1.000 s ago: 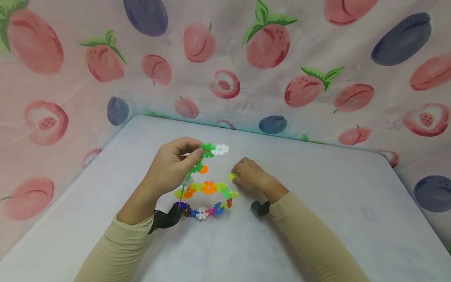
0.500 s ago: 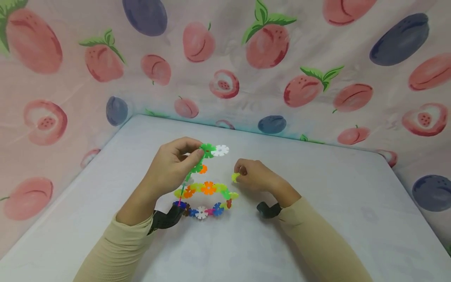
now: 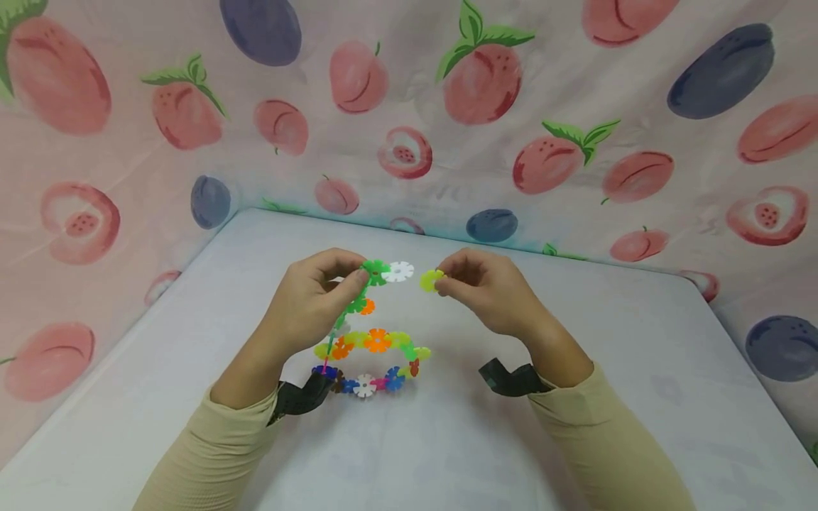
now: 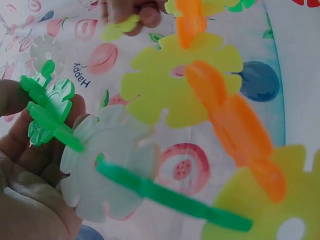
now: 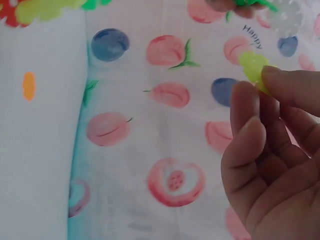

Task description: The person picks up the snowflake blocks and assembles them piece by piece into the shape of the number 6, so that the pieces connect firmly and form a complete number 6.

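My left hand [image 3: 313, 301] pinches a green snowflake disc [image 3: 375, 272] between thumb and fingers. Slotted into its right side is a white disc [image 3: 401, 271]. Green and pale discs run down from there to a linked ring of colored discs, including an orange disc [image 3: 378, 341] and a blue disc [image 3: 394, 378]. Level with the white disc, a short gap to its right, my right hand [image 3: 495, 291] pinches a yellow disc [image 3: 432, 280]. The left wrist view shows a translucent disc [image 4: 107, 167] joined to a green disc [image 4: 172, 200], close to the camera.
A white tabletop [image 3: 575, 397] lies under the discs, bordered by a fruit-print cloth [image 3: 441, 177] at the back and sides. On a white surface in the right wrist view is an orange oval [image 5: 29, 86]. Black wrist mounts [image 3: 511, 377] sit below the hands.
My right hand has risen from near the tabletop with the yellow disc and turned, bringing it level with the white disc. My left hand stays in place, pinching the green disc.
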Demonstrator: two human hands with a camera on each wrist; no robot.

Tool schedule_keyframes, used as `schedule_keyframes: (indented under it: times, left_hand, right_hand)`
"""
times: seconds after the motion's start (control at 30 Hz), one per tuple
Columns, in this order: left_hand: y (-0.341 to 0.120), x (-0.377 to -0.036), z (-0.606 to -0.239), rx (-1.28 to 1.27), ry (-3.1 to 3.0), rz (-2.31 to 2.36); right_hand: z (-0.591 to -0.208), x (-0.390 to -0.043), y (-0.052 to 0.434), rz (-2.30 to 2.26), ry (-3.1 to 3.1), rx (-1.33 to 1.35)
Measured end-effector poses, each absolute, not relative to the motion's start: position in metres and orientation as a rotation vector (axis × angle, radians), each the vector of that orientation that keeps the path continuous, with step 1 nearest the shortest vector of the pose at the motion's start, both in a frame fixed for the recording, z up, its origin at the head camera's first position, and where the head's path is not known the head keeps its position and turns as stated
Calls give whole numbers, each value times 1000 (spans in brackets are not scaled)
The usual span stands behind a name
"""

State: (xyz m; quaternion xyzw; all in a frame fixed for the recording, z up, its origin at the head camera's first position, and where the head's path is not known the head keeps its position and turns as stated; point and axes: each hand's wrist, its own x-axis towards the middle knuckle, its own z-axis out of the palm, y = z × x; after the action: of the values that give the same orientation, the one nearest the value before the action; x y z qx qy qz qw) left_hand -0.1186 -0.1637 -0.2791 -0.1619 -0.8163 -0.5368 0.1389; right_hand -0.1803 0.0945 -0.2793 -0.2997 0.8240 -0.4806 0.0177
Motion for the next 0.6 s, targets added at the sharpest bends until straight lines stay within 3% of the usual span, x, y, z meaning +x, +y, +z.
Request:
schedule_keyframes:
  times: [0.27, 0.6]
  left_hand:
    - [-164, -119, -280, -473, -2355, -1566]
    - [-163, -118, -280, -475, -2354, -1575]
  right_hand:
    - [-262, -169, 89, -1659, 2476, -1161]
    - [-257, -162, 86, -1664, 2471, -1247]
